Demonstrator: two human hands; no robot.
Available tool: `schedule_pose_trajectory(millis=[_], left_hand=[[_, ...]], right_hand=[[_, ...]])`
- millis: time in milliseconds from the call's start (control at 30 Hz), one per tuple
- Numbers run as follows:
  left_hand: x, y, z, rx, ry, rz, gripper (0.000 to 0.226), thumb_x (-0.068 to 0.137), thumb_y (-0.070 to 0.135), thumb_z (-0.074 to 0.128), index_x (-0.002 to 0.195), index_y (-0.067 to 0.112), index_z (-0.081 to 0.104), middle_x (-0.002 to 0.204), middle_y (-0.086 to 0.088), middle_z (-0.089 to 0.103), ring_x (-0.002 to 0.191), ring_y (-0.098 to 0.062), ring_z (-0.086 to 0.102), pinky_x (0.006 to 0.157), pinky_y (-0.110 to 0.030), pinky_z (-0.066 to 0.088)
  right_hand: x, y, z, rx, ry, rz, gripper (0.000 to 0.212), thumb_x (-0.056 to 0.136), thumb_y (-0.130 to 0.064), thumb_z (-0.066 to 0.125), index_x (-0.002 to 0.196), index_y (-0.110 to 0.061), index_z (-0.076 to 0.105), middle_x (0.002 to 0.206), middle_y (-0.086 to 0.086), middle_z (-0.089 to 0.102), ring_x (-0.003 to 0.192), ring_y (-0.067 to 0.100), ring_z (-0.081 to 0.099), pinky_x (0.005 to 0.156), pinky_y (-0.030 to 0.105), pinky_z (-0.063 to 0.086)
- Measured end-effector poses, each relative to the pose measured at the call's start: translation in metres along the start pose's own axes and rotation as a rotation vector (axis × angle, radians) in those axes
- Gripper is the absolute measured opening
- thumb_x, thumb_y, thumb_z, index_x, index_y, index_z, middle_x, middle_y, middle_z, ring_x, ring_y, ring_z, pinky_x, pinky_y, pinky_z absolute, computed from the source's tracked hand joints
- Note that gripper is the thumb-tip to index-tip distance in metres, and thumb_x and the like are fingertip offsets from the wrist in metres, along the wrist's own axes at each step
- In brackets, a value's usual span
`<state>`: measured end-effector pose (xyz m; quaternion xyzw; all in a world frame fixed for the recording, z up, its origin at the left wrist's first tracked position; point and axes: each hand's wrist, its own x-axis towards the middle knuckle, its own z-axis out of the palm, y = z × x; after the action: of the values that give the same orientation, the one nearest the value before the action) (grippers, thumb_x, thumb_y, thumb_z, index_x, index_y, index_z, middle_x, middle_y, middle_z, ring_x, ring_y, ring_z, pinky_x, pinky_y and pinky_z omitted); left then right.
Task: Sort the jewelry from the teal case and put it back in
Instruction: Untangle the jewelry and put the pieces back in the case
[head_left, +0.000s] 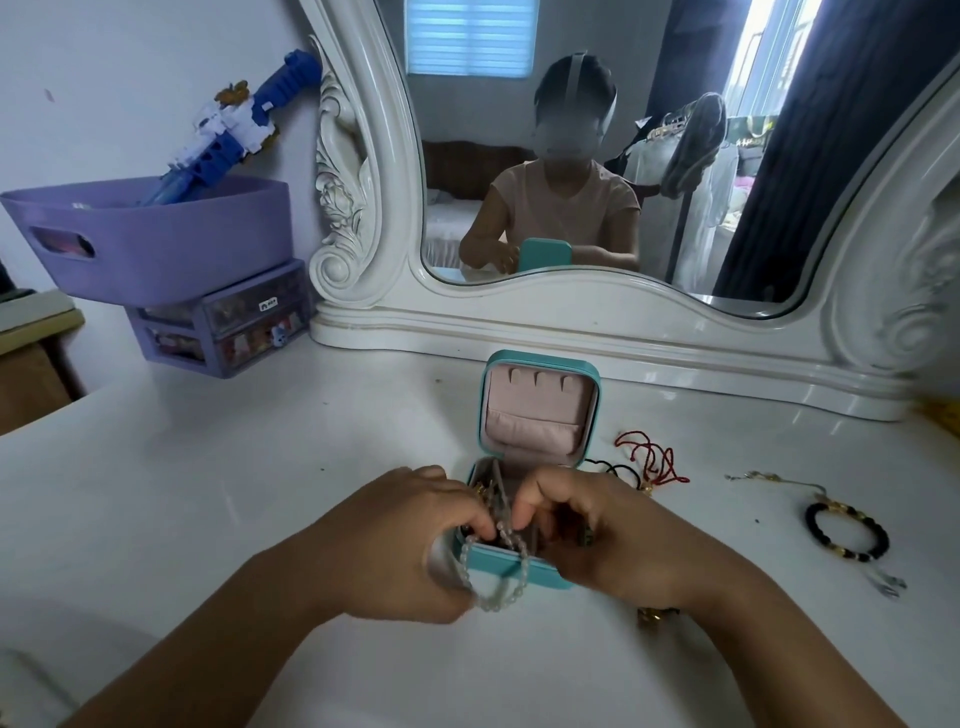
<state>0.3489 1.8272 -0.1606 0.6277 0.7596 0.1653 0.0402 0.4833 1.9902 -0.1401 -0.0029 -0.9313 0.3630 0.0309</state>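
Observation:
The teal case (519, 569) stands open on the white table, its pink-lined lid (537, 410) upright. My left hand (400, 540) and my right hand (608, 535) meet over its front edge. Both pinch a white bead bracelet (491, 592) that hangs over the case's front wall. Other jewelry inside the case is mostly hidden by my fingers. To the right of the case lie red cords (654, 460), a black cord (618, 470), a black-and-gold bead bracelet (847, 530) and a thin chain (774, 478). A small gold piece (652, 618) peeks out under my right wrist.
A white carved mirror (597, 322) stands right behind the case. At the back left a purple basket (156, 244) with a blue toy (244, 124) sits on a small purple drawer unit (223, 327). A yellow object (940, 413) shows at the right edge.

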Motion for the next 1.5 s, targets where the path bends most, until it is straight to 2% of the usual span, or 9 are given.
schedule_pose_trajectory(millis=[133,300,400,633,767,967,1167,1267,1500], left_hand=[[0.001,-0.008,0.005,-0.079,0.0,0.024,0.027,0.072,0.026,0.064,0.099,0.027,0.062,0.091,0.016,0.056,0.085,-0.002,0.048,0.073,-0.018,0.043],[0.004,-0.016,0.012,-0.251,0.06,0.012,0.033,0.078,0.044,0.054,0.101,0.026,0.07,0.1,0.011,0.069,0.091,0.0,0.061,0.081,-0.021,0.05],[0.004,-0.014,0.012,-0.308,0.105,0.029,0.031,0.085,0.04,0.048,0.086,0.018,0.07,0.086,0.004,0.068,0.078,-0.004,0.062,0.071,-0.023,0.051],[0.013,-0.013,0.025,-0.472,0.325,-0.1,0.052,0.073,0.052,0.058,0.063,0.002,0.065,0.058,-0.015,0.054,0.053,-0.016,0.048,0.052,-0.033,0.038],[0.014,-0.011,0.026,-0.462,0.413,-0.119,0.025,0.066,0.043,0.064,0.074,0.02,0.071,0.067,0.007,0.064,0.066,-0.007,0.061,0.059,-0.025,0.048],[0.011,-0.012,0.021,-0.365,0.304,-0.13,0.034,0.07,0.048,0.058,0.085,0.022,0.073,0.083,0.013,0.05,0.082,-0.01,0.058,0.067,-0.018,0.048],[0.007,-0.002,0.018,-0.28,0.223,-0.147,0.019,0.088,0.015,0.057,0.101,0.019,0.071,0.081,0.012,0.047,0.08,-0.006,0.056,0.069,-0.012,0.044],[0.008,0.002,0.017,-0.264,0.275,-0.178,0.014,0.084,0.016,0.062,0.089,0.02,0.075,0.077,0.007,0.053,0.074,-0.01,0.058,0.067,-0.021,0.046],[0.016,0.004,0.023,-0.369,0.396,-0.308,0.01,0.07,0.013,0.076,0.064,0.019,0.072,0.079,0.009,0.051,0.073,-0.007,0.057,0.063,-0.012,0.041]], right_hand=[[0.003,0.003,0.008,-0.098,-0.016,-0.175,0.032,0.072,0.007,0.062,0.092,-0.016,0.069,0.07,-0.017,0.046,0.063,0.0,0.046,0.058,0.008,0.035],[0.009,0.011,0.015,0.048,0.124,-0.164,0.006,0.076,-0.005,0.071,0.079,-0.009,0.073,0.075,-0.008,0.064,0.069,0.012,0.061,0.064,0.018,0.048],[0.012,0.013,0.015,0.1,0.118,-0.098,0.006,0.077,-0.005,0.068,0.081,-0.01,0.069,0.08,0.008,0.068,0.068,0.019,0.061,0.067,0.034,0.051],[0.013,0.017,0.021,-0.012,0.172,-0.138,0.004,0.076,-0.012,0.07,0.076,-0.009,0.067,0.077,0.007,0.065,0.068,0.018,0.059,0.063,0.027,0.046],[0.019,0.02,0.025,-0.038,0.33,-0.029,0.009,0.082,-0.019,0.066,0.074,-0.015,0.065,0.066,-0.008,0.062,0.059,0.006,0.054,0.057,0.017,0.041],[0.025,0.016,0.031,-0.037,0.401,0.02,0.009,0.079,-0.018,0.068,0.071,-0.015,0.066,0.066,-0.004,0.066,0.058,0.008,0.056,0.06,0.027,0.047],[0.028,0.008,0.035,-0.001,0.279,-0.004,0.011,0.076,-0.01,0.069,0.066,-0.013,0.072,0.063,-0.003,0.066,0.058,0.005,0.055,0.057,0.025,0.045],[0.025,0.007,0.022,0.035,0.174,0.039,0.015,0.079,-0.006,0.062,0.08,-0.014,0.074,0.075,-0.004,0.07,0.065,0.001,0.059,0.062,0.012,0.044],[0.017,0.007,0.016,0.203,0.084,0.041,0.018,0.072,-0.009,0.076,0.086,-0.011,0.065,0.067,-0.001,0.058,0.059,0.005,0.05,0.057,0.021,0.042]])
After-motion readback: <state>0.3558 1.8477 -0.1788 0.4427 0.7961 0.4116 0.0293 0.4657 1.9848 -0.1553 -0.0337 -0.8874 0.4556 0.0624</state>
